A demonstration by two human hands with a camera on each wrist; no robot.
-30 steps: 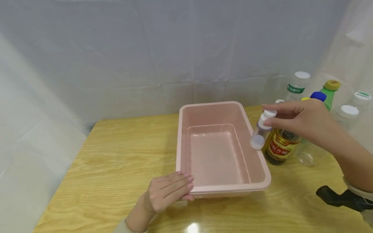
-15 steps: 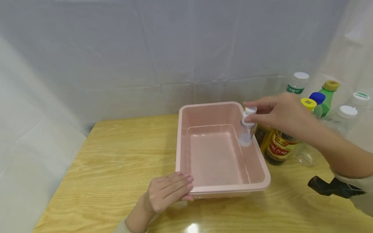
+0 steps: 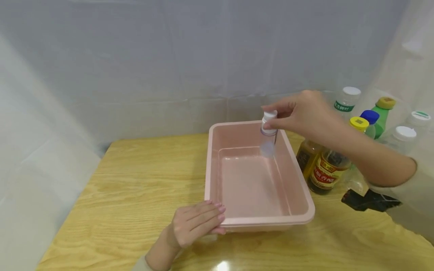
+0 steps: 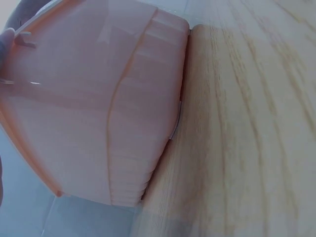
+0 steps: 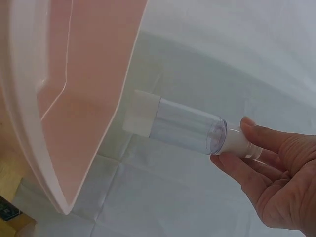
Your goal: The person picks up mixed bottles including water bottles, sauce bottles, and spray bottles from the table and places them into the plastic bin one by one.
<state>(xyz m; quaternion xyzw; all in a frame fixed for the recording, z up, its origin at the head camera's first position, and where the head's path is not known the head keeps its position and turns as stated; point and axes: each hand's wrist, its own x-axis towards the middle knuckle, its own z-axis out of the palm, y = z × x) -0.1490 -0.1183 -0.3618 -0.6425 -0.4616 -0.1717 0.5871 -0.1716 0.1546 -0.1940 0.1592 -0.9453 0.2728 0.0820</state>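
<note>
My right hand (image 3: 301, 116) pinches a small clear pump-type bottle (image 3: 268, 146) by its white top, thumb and fingertips on either side. Upright in the head view, the bottle appears over the far right part of a pink plastic basin (image 3: 259, 220). In the right wrist view the bottle (image 5: 185, 126) has a pale base, and its body stands apart from the basin wall (image 5: 94, 89). My left hand (image 3: 196, 222) rests on the basin's near left corner, fingers straight across the rim, thumb lower down by the outer side.
Right of the basin stand a vinegar bottle (image 3: 325, 171) with a yellow cap, an amber bottle (image 3: 306, 154), a green bottle (image 3: 383, 116) and several clear plastic bottles. Everything is on a wooden table (image 3: 145, 180), with pale sheeting (image 3: 152, 67) behind.
My right hand has carried the pump-type bottle leftward and away from me, from the basin's right rim to over its far right part. My left hand and the basin stay put.
</note>
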